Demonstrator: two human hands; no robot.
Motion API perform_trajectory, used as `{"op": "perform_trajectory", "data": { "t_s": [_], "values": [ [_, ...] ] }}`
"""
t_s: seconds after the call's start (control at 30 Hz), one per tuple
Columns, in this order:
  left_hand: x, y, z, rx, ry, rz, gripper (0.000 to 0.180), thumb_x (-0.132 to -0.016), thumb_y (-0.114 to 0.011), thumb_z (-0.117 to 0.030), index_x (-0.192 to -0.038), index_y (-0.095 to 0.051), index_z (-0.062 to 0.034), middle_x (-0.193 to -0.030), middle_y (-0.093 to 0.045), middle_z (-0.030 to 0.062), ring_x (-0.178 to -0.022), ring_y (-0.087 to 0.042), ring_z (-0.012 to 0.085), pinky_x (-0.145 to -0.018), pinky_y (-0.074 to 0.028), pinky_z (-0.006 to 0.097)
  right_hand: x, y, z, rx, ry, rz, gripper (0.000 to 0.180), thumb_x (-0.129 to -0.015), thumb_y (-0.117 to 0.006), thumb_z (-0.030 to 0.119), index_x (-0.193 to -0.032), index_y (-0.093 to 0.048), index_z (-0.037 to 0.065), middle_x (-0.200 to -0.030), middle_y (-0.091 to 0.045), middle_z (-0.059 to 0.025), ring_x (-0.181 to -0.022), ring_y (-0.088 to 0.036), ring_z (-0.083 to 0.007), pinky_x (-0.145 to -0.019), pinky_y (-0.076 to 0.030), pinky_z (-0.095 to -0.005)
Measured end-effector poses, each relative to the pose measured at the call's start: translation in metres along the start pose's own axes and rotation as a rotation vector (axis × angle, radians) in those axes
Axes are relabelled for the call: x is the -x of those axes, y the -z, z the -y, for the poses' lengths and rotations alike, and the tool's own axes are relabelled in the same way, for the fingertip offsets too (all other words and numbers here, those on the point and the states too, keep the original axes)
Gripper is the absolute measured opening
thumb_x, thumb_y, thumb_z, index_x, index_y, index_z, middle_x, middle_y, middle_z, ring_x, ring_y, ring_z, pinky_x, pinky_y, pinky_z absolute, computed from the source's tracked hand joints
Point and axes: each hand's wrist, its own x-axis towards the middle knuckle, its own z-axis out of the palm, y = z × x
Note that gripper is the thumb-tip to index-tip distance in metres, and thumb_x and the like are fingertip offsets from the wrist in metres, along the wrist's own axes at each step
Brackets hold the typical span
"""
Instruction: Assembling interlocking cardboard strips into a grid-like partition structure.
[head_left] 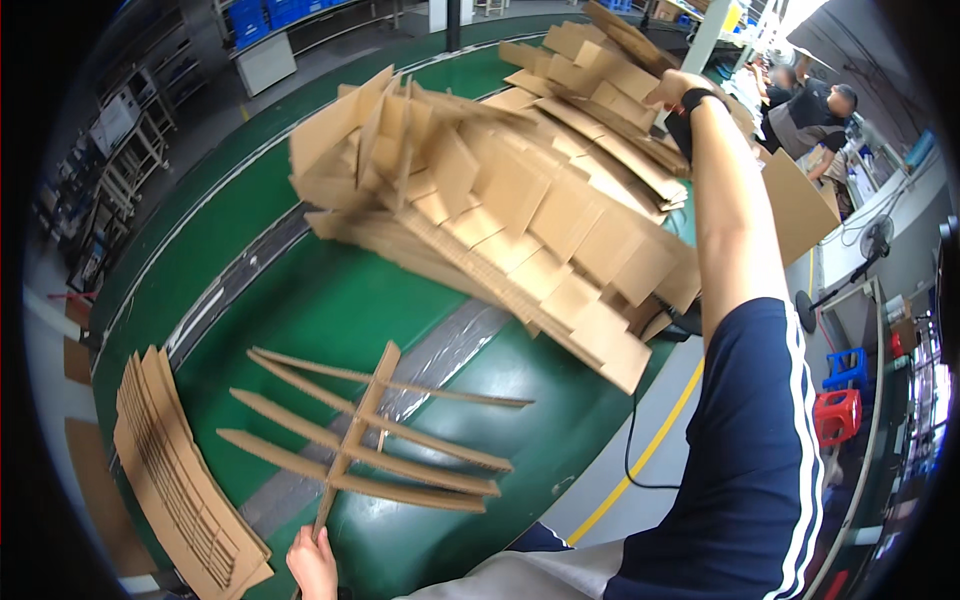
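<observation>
At the bottom, my left hand (313, 568) is closed around the near end of a cardboard strip. The strip belongs to a cardboard divider (352, 437), with several cross strips slotted through it and fanning out to both sides over the green table. My right arm reaches far to the upper right, and my right hand (678, 90), with a black band at the wrist, is over the far cardboard heap (590, 75). Its fingers look curled together; what they hold, if anything, I cannot make out. Between the hands lies a large pile of cardboard pieces (520, 215), partly blurred.
Slotted cardboard sheets (185, 480) lie stacked at the table's left edge. The green table (330, 300) curves away to the back. Other people (815, 115) work at the far right. A fan (875, 240), a red stool (837, 415) and a blue stool (845, 368) stand on the right.
</observation>
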Motion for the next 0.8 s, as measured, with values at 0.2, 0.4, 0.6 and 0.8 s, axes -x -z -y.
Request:
{"op": "perform_trajectory", "data": {
  "t_s": [0.2, 0.4, 0.6, 0.8],
  "values": [
    [-0.003, 0.004, 0.001, 0.037, 0.019, 0.053, 0.038, -0.099, -0.052, -0.034, -0.085, -0.063, -0.0010, -0.071, -0.063, 0.0243, -0.062, -0.061, 0.0429, -0.054, -0.049, 0.047, -0.015, -0.073, -0.037, -0.027, -0.101, 0.084, 0.064, -0.066, -0.081, 0.045, -0.111, -0.068, 0.002, -0.110, -0.069, -0.0195, -0.104, -0.067, -0.0289, -0.090, -0.052, -0.0392],
    [-0.007, 0.008, -0.006, 0.036, 0.130, 0.185, 0.042, -0.099, -0.052, -0.037, -0.085, -0.062, 0.0009, -0.067, -0.060, 0.0263, -0.060, -0.058, 0.0455, -0.052, -0.046, 0.049, -0.054, -0.156, -0.087, 0.041, -0.329, 0.174, 0.088, -0.062, -0.086, 0.034, -0.135, -0.048, 0.002, -0.139, -0.051, -0.0178, -0.129, -0.050, -0.0310, -0.105, -0.044, -0.0447],
    [-0.013, 0.012, -0.009, 0.013, 0.176, 0.238, 0.044, -0.099, -0.051, -0.039, -0.086, -0.063, 0.0015, -0.067, -0.060, 0.0282, -0.062, -0.058, 0.0472, -0.052, -0.046, 0.050, -0.076, -0.204, -0.103, 0.038, -0.255, -0.003, 0.039, -0.084, -0.054, 0.014, -0.122, -0.056, 0.005, -0.122, -0.063, -0.0180, -0.114, -0.061, -0.0335, -0.095, -0.051, -0.0445],
    [-0.013, 0.008, 0.000, 0.016, 0.159, 0.242, 0.046, -0.099, -0.050, -0.040, -0.089, -0.064, 0.0030, -0.069, -0.061, 0.0286, -0.062, -0.059, 0.0472, -0.052, -0.046, 0.050, -0.070, -0.164, -0.082, 0.158, -0.075, -0.207, 0.024, -0.082, -0.064, 0.027, -0.092, -0.073, 0.007, -0.097, -0.072, -0.0175, -0.093, -0.070, -0.0319, -0.082, -0.056, -0.0402]
  ]
}}
